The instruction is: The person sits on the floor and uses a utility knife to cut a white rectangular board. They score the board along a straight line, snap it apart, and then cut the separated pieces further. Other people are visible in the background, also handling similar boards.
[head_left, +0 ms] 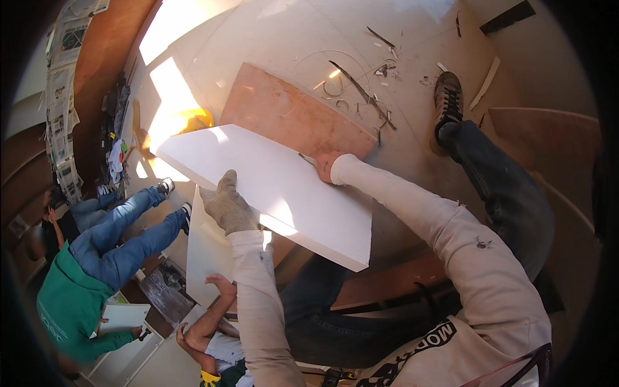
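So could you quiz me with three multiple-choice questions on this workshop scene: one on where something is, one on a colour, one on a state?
1. Where is the left hand?
A. on the white rectangular board's near edge
B. on the floor
C. in a pocket

2. What colour is the flat wooden panel under the board's far end?
A. green
B. reddish brown
C. black

3. How is the right hand covered?
A. gloved
B. bandaged
C. bare

Answers:
1 A, the left hand presses on the board's edge.
2 B, the panel shows reddish brown in the sunlight.
3 C, bare fingers show past the pale sleeve; only the left hand wears a grey knit glove.
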The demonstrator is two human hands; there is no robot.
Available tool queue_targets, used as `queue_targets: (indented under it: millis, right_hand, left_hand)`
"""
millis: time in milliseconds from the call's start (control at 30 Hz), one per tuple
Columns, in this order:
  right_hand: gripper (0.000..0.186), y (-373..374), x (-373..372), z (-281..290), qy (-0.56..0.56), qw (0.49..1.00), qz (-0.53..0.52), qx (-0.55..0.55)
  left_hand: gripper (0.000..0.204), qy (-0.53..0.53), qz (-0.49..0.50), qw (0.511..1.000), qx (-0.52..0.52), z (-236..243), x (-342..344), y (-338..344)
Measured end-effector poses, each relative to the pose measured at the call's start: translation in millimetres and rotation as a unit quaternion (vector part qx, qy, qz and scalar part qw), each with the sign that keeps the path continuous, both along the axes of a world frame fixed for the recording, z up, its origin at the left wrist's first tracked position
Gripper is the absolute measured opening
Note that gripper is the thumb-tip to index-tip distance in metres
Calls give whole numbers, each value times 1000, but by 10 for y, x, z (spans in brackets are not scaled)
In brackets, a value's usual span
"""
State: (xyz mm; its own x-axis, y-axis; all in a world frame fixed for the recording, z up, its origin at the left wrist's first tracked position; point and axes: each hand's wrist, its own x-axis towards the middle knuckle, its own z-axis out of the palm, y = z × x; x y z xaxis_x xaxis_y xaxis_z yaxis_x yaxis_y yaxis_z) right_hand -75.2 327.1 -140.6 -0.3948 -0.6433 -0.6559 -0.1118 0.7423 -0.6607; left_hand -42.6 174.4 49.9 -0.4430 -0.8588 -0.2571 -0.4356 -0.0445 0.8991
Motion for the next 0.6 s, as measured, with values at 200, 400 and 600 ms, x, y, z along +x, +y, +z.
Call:
queue_targets:
  millis: [200,400,600]
  right_hand:
    - [43,-52,-153,190,-22,997,72,24]
    - [40,-781,-264,-170,32,991,-83,-101]
    - [41,-1366,-414,-535,2,994,-56,-94]
  left_hand:
    - [64,-28,10,999,-31,47,-56,45]
    - [63,-14,-5,1000,-18,45,-38,53]
    - [36,5,26,999,-38,-18,1,37]
